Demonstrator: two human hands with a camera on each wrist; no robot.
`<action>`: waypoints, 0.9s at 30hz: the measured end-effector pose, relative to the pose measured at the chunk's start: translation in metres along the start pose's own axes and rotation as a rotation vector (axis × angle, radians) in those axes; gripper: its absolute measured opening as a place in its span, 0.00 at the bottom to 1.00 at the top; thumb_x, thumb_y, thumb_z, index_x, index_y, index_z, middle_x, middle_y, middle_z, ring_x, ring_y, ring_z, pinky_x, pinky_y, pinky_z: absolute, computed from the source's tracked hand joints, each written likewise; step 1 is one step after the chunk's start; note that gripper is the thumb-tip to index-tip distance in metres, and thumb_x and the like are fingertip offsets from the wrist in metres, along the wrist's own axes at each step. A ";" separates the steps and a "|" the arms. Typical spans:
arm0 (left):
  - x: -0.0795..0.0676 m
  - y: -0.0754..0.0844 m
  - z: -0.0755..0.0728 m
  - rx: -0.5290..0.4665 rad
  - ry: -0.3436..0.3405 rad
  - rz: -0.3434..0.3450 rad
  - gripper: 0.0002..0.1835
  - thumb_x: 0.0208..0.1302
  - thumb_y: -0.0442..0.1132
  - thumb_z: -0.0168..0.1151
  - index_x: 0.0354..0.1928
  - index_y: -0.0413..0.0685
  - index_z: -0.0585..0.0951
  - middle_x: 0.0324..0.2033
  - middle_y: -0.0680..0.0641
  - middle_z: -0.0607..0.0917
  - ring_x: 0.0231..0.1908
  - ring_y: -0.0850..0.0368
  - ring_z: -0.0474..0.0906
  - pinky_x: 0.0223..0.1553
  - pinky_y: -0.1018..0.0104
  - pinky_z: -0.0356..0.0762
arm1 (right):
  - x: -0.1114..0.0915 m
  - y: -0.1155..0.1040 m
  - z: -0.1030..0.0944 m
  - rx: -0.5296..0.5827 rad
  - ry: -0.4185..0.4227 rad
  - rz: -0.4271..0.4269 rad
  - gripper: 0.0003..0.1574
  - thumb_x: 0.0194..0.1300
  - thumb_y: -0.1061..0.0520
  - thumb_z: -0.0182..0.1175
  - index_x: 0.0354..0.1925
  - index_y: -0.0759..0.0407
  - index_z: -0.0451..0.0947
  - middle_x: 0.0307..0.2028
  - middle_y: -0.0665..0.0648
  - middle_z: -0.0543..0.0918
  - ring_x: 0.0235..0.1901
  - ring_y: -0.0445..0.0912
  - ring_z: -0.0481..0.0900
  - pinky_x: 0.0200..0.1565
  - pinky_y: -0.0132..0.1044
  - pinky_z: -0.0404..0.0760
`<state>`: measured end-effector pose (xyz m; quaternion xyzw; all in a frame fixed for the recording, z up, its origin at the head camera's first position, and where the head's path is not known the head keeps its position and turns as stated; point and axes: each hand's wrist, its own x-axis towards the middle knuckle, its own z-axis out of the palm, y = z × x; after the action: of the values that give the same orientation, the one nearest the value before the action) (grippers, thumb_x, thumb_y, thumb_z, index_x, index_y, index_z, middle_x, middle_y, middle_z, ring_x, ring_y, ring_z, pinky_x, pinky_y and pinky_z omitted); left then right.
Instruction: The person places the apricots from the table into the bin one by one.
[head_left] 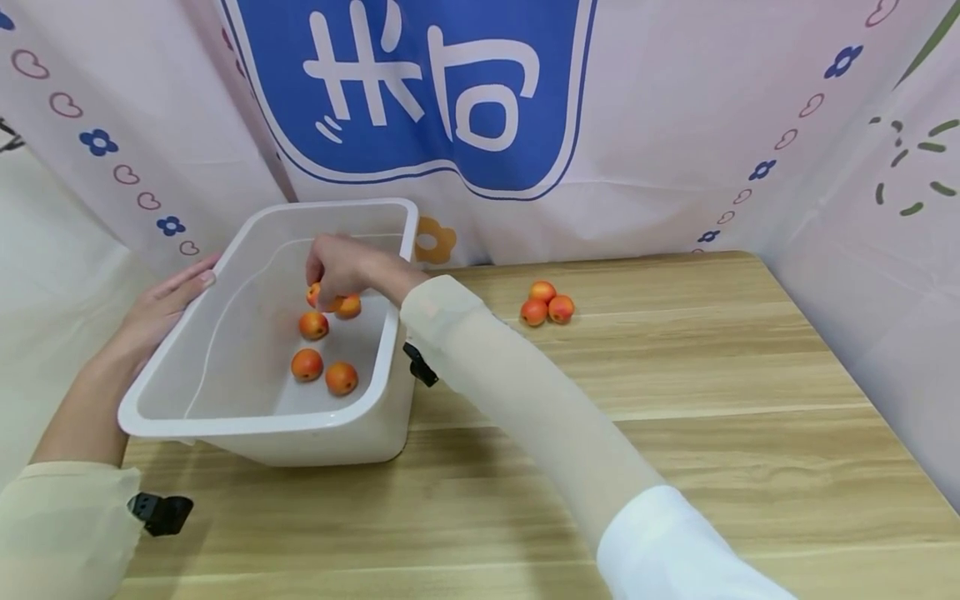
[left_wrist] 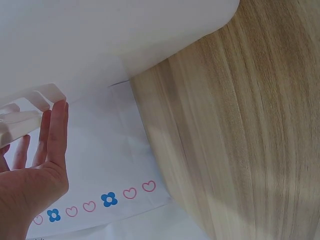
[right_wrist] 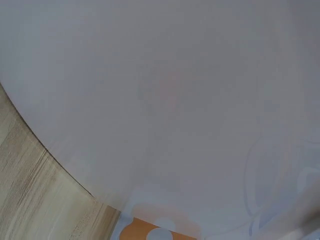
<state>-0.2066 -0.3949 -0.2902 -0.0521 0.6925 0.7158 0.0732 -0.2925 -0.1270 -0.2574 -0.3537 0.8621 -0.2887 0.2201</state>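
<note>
A deep white plastic bin [head_left: 341,425] stands on the left of the wooden table. My right hand [head_left: 345,267] reaches down inside it, fingers curled at a small orange-red fruit [head_left: 313,295] by their tips. Another fruit [head_left: 348,307] shows right beside these fingers, partly covered. Several more lie apart on the bin's floor, among them one fruit [head_left: 341,378] close to the near wall. My left hand [head_left: 161,308] grips the bin's left rim, thumb at the top edge. Its fingers [left_wrist: 57,132] reach up under the rim in the left wrist view.
Three orange-red fruits [head_left: 547,303] sit clustered on the table [head_left: 675,433], right of the bin. A white printed cloth [head_left: 637,167] hangs behind the table. The bin's outer wall [right_wrist: 165,110] fills most of the right wrist view and hides the right hand there.
</note>
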 end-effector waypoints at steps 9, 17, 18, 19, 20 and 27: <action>-0.001 0.001 0.004 -0.012 -0.014 0.016 0.18 0.82 0.41 0.52 0.51 0.79 0.87 0.41 0.66 0.89 0.36 0.66 0.88 0.33 0.71 0.88 | -0.001 -0.002 -0.001 -0.039 0.006 -0.022 0.23 0.68 0.60 0.70 0.60 0.58 0.80 0.55 0.53 0.81 0.48 0.43 0.78 0.46 0.23 0.82; -0.001 0.001 0.003 0.002 -0.004 0.012 0.19 0.82 0.42 0.52 0.50 0.81 0.87 0.40 0.67 0.88 0.36 0.67 0.87 0.33 0.71 0.88 | -0.004 -0.002 -0.005 -0.053 0.004 -0.093 0.22 0.68 0.61 0.70 0.59 0.61 0.82 0.54 0.55 0.83 0.50 0.43 0.78 0.48 0.22 0.80; -0.001 0.001 0.003 -0.003 -0.005 0.011 0.19 0.82 0.42 0.52 0.50 0.81 0.87 0.40 0.67 0.88 0.36 0.67 0.87 0.33 0.72 0.88 | -0.005 -0.002 -0.006 -0.056 0.004 -0.105 0.21 0.68 0.60 0.70 0.59 0.61 0.82 0.54 0.55 0.84 0.50 0.43 0.79 0.49 0.22 0.80; -0.001 0.001 0.004 -0.010 -0.007 0.009 0.19 0.82 0.41 0.52 0.50 0.80 0.87 0.40 0.67 0.88 0.36 0.67 0.87 0.33 0.71 0.88 | -0.006 -0.001 -0.007 -0.058 0.004 -0.121 0.21 0.68 0.60 0.70 0.58 0.61 0.82 0.53 0.54 0.84 0.51 0.43 0.79 0.49 0.21 0.80; -0.001 0.001 0.004 -0.022 -0.011 0.008 0.19 0.82 0.41 0.52 0.50 0.80 0.87 0.40 0.67 0.89 0.37 0.67 0.87 0.33 0.71 0.88 | -0.008 0.000 -0.007 -0.055 0.004 -0.140 0.21 0.68 0.60 0.70 0.58 0.62 0.82 0.53 0.55 0.84 0.51 0.43 0.79 0.49 0.21 0.79; -0.001 0.000 0.002 0.006 0.002 -0.003 0.17 0.82 0.44 0.53 0.52 0.81 0.86 0.40 0.67 0.88 0.36 0.66 0.87 0.33 0.71 0.88 | -0.031 0.006 -0.012 0.011 0.040 -0.302 0.17 0.71 0.62 0.67 0.56 0.65 0.82 0.51 0.58 0.85 0.51 0.44 0.82 0.51 0.20 0.80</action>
<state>-0.2056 -0.3927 -0.2900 -0.0538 0.6947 0.7134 0.0739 -0.2822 -0.0971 -0.2474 -0.4723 0.8017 -0.3301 0.1591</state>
